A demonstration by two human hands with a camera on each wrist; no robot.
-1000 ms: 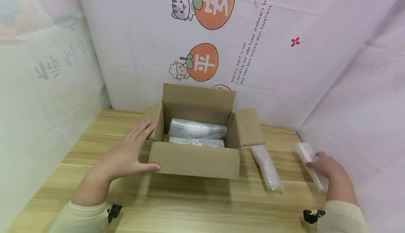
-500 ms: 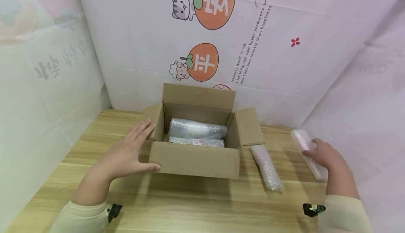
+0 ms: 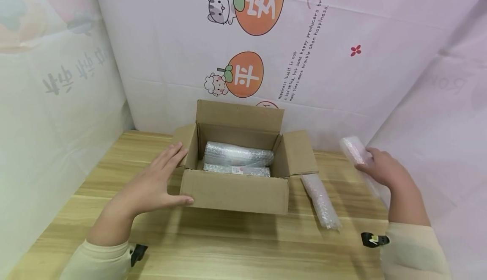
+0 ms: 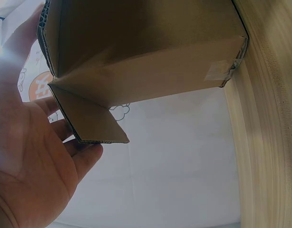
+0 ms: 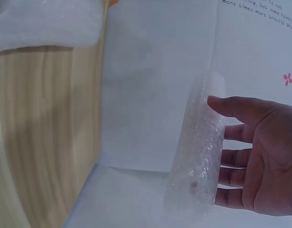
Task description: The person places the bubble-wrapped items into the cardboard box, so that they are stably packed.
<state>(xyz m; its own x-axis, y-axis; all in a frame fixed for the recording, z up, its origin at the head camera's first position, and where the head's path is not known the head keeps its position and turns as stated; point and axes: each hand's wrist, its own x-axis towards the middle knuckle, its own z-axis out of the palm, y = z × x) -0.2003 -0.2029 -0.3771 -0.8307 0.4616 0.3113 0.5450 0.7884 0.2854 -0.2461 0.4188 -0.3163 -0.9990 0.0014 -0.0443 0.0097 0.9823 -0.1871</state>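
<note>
An open cardboard box [image 3: 233, 192] stands on the wooden table with its flaps folded outward. My left hand [image 3: 146, 191] rests at the box's left side, its nearly straight fingers along the left flap [image 4: 86, 116] and its thumb against the front flap. Inside the box lie bubble-wrapped rolls [image 3: 237, 154]; what is in them cannot be made out. At the right, my right hand [image 3: 389, 174] grips another bubble-wrapped roll [image 5: 198, 152] between thumb and fingers. In the right wrist view this roll hangs in the air, tilted.
Another bubble-wrapped roll [image 3: 321, 204] lies on the table [image 3: 236, 246], its far end beneath the box's right flap [image 3: 299, 153]. White printed cloth [image 3: 335, 81] walls in the back and both sides.
My right hand has moved up, away from me and slightly left with the bubble-wrapped roll. My left hand and the box have stayed in place.
</note>
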